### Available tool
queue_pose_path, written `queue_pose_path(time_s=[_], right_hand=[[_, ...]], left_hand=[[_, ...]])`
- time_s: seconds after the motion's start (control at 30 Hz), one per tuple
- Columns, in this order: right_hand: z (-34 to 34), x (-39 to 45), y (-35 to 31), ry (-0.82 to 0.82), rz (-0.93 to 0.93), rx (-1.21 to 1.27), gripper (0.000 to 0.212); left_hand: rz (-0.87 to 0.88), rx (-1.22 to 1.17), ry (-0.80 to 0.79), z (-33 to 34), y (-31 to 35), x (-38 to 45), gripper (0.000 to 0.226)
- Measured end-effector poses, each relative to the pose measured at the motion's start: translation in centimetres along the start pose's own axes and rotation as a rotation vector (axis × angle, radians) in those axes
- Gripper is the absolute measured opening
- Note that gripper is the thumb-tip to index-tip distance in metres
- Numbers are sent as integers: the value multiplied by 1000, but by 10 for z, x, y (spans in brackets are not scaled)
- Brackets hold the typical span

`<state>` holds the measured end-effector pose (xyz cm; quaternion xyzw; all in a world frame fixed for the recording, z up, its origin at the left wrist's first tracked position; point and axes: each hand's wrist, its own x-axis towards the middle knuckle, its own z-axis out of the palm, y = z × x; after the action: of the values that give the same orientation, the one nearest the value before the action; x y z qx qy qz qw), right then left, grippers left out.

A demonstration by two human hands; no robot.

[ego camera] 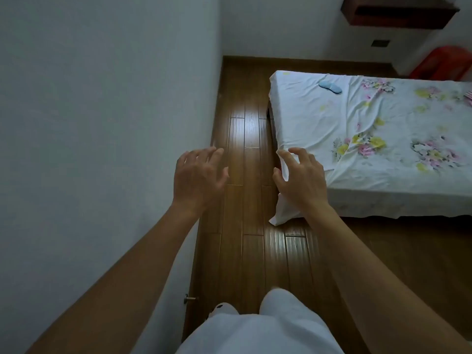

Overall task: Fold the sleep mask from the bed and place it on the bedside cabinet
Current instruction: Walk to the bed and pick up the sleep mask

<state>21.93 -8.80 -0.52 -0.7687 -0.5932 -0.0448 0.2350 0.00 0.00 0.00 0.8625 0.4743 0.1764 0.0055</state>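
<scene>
A light blue sleep mask (330,87) lies flat on the bed (332,123), near its far left corner, on a white sheet with pink and yellow flowers. My left hand (198,177) is held out over the wooden floor, fingers spread, holding nothing. My right hand (301,178) hovers by the near left corner of the bed, fingers apart and empty. Both hands are far from the mask. A dark wooden cabinet (398,15) hangs on the far wall at the top right.
A white wall (102,98) runs close along my left. A strip of wooden floor (245,149) leads between the wall and the bed. A red plastic stool (444,63) stands beyond the bed at the right. A door stopper (190,299) sits at the wall's foot.
</scene>
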Motion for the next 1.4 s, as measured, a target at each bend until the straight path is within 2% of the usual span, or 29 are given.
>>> queue_pose_path(time_s=[0.47, 1.0, 1.4], right_hand=[[59, 95, 45, -19, 48, 15, 39], [112, 309, 158, -138, 67, 58, 42], [157, 431, 193, -148, 115, 58, 41]], left_hand=[[-7, -5, -33, 54, -14, 102, 49], [-44, 26, -80, 139, 15, 339, 46], [-15, -5, -76, 189, -5, 476, 47]])
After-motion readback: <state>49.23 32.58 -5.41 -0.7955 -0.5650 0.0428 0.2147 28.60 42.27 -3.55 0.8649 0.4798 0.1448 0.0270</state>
